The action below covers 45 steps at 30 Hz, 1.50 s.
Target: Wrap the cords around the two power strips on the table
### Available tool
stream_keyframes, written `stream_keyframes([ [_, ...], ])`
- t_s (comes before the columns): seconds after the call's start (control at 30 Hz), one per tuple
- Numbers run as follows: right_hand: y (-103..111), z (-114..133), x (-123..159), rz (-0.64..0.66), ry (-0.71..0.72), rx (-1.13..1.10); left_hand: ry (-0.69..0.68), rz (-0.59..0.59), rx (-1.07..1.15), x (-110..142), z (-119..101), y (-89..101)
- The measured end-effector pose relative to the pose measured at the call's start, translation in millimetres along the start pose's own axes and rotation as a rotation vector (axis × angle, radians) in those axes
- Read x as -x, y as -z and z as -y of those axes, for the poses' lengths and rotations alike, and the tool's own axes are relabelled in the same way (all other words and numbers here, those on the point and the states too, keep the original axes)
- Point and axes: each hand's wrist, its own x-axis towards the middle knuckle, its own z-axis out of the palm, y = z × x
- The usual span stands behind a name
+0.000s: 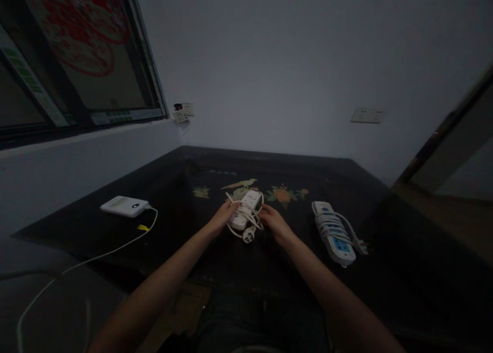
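Observation:
In the middle of the dark table lies a white power strip (251,198) with its cord looped loosely about it. My left hand (224,214) grips its left side, fingers closed on the strip and cord. On the other side, my right hand (271,220) has its fingers closed on the cord loops at the strip's right edge. The plug (248,234) of that cord hangs at the near end, between my hands, prongs facing me. Partly hidden under the cord and my fingers is the strip's middle.
A second power strip (339,245) with blue sockets, its cord wound tightly, lies to the right. A white device (124,206) with a cable sits at the left. The black table (292,163) bears a painted bird and flowers. Wall sockets (366,115) are behind.

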Motion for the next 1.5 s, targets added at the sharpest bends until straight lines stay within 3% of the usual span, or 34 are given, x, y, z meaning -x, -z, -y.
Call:
stream_keyframes([
  [0.17, 56, 15, 22, -0.069, 0.015, 0.202, 0.03, 0.115, 0.058, 22, 6, -54.5],
  [0.27, 76, 20, 37, -0.046, 0.024, 0.25, 0.01, 0.187, 0.048, 38, 6, -70.3],
  [0.33, 83, 20, 43, -0.032, 0.043, 0.269, 0.006, 0.205, -0.016, 44, 3, -65.2],
  [0.43, 89, 20, 42, -0.009, 0.115, 0.39, 0.003, 0.188, -0.238, 37, -13, -35.7],
  [0.47, 92, 20, 40, -0.01, 0.148, 0.454, -0.035, 0.152, -0.346, 31, -21, -23.9],
  [0.53, 98, 23, 35, -0.049, 0.223, 0.583, -0.162, -0.056, -0.504, 16, -38, -5.9],
  [0.57, 101, 25, 33, -0.082, 0.253, 0.634, -0.24, -0.153, -0.497, 8, -46, -2.0],
  [0.67, 106, 30, 30, -0.145, 0.274, 0.684, -0.385, -0.195, -0.255, -2, -60, -15.2],
  [0.73, 105, 32, 32, -0.116, 0.256, 0.655, -0.492, -0.125, -0.246, 4, -61, -37.2],
  [0.83, 99, 36, 39, -0.016, 0.254, 0.605, -0.734, 0.09, -0.505, 21, -57, -67.0],
  [0.9, 95, 40, 44, 0.063, 0.261, 0.578, -0.912, 0.215, -0.729, 29, -51, -75.4],
  [0.97, 94, 44, 48, 0.143, 0.261, 0.558, -1.011, 0.246, -0.851, 31, -45, -74.3],
  [1.1, 96, 46, 51, 0.284, 0.214, 0.633, -0.991, 0.196, -0.843, 25, -34, -64.5],
  [1.3, 95, 44, 54, 0.421, 0.236, 0.863, -0.997, 0.398, -0.982, 34, -30, -78.0],
  [1.5, 94, 50, 59, 0.463, 0.25, 0.919, -0.954, 0.483, -1.044, 41, -30, -83.0],
])
